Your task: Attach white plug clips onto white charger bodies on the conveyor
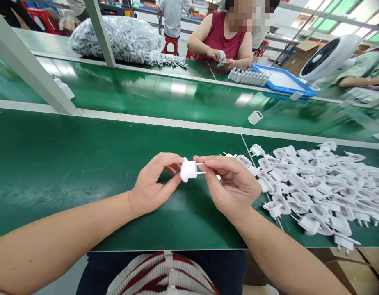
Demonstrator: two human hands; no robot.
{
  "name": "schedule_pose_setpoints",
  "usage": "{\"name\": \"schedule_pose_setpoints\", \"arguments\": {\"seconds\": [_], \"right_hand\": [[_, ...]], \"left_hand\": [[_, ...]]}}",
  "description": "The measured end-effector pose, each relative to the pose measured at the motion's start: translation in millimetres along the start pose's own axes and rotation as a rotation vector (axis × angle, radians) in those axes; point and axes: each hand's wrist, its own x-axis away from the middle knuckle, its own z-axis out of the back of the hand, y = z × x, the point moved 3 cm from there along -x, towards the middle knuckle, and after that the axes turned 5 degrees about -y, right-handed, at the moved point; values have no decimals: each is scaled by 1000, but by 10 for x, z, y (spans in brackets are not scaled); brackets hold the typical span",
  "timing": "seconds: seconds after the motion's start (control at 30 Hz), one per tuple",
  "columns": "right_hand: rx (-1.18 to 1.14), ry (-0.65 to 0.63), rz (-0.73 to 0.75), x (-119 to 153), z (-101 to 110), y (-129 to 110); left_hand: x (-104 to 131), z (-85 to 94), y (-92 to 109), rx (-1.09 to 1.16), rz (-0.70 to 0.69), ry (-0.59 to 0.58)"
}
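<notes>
A white plug piece [188, 170] with two pins pointing right is held above the green table [94, 164]. My left hand [157, 182] pinches its rounded left end between thumb and fingers. At the pins is my right hand [234, 182], its thumb and index finger closed around their tips. Just right of my right hand, a wide pile of similar white plug pieces [318, 184] lies spread on the table.
Beyond a pale rail [165, 123], a white adapter [255, 117] and another white piece [64, 88] lie on a green strip. Farther back are a big plastic bag [118, 39], a person in red [224, 39], a blue tray [284, 80] and a white fan [329, 57]. A slanted metal post [32, 61] stands left.
</notes>
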Motion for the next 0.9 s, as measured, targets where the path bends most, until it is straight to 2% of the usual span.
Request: {"name": "schedule_pose_setpoints", "arguments": {"seconds": [0.23, 0.43, 0.5, 0.6, 0.8, 0.9], "right_hand": [[-19, -7, 15, -14, -6, 0], [85, -17, 56, -46, -5, 6], [93, -31, 9, -58, -5, 18], [35, -71, -102, -78, -11, 49], [-183, -206, -408, -69, -105, 188], [-176, -212, -471, -67, -118, 257]], "left_hand": [[5, -12, -12, 7, 4, 8], [15, -22, 13, -19, 53, -61], [8, -27, 11, -15, 96, -89], [12, -43, -51, 74, 231, -132], [56, -82, -197, 324, 489, -239], [30, -101, -222, 416, 580, -249]]}}
